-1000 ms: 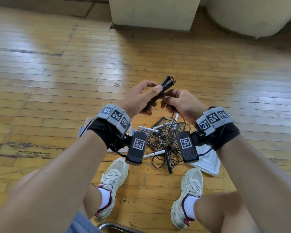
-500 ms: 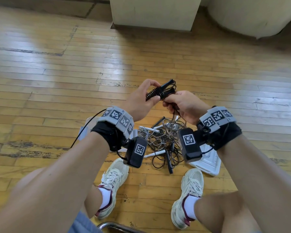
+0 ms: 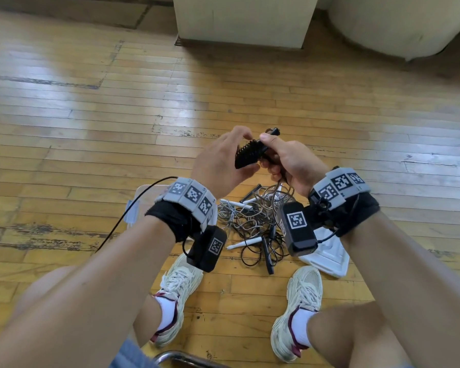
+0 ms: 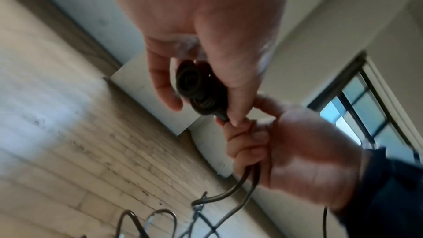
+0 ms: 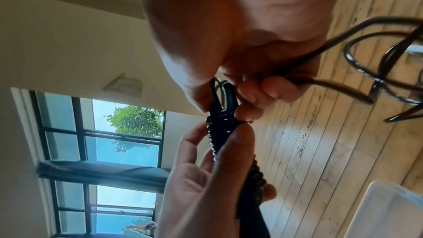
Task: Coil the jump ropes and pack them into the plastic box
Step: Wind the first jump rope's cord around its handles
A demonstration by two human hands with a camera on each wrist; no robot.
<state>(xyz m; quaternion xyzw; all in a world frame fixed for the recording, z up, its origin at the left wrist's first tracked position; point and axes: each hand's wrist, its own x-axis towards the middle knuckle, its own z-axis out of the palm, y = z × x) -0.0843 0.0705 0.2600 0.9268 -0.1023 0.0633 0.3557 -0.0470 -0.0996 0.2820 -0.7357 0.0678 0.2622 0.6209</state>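
Observation:
Two black ribbed jump rope handles (image 3: pixel 248 156) are held side by side in front of me above the floor. My left hand (image 3: pixel 230 147) curls round their lower part; their round butt ends (image 4: pixel 198 88) show between its thumb and fingers. My right hand (image 3: pixel 275 155) pinches the handles' (image 5: pixel 225 113) upper end and its curled fingers hold the dark cord (image 5: pixel 357 41). That cord (image 4: pixel 240 185) hangs down to a tangled pile of ropes (image 3: pixel 252 224) on the floor. The clear plastic box (image 3: pixel 141 200) is mostly hidden behind my left wrist.
A white lid (image 3: pixel 329 253) lies on the wooden floor right of the pile. White handles (image 3: pixel 241 244) and black handles (image 3: pixel 267 256) lie in the tangle. My two shoes (image 3: pixel 179 288) stand just before it. A metal chair frame (image 3: pixel 181 358) is below me. A pale pillar base (image 3: pixel 245 19) stands ahead.
My right thumb has moved up over the top of the handles. Both hands have dropped slightly and closed in on each other, and the handles now tilt less steeply.

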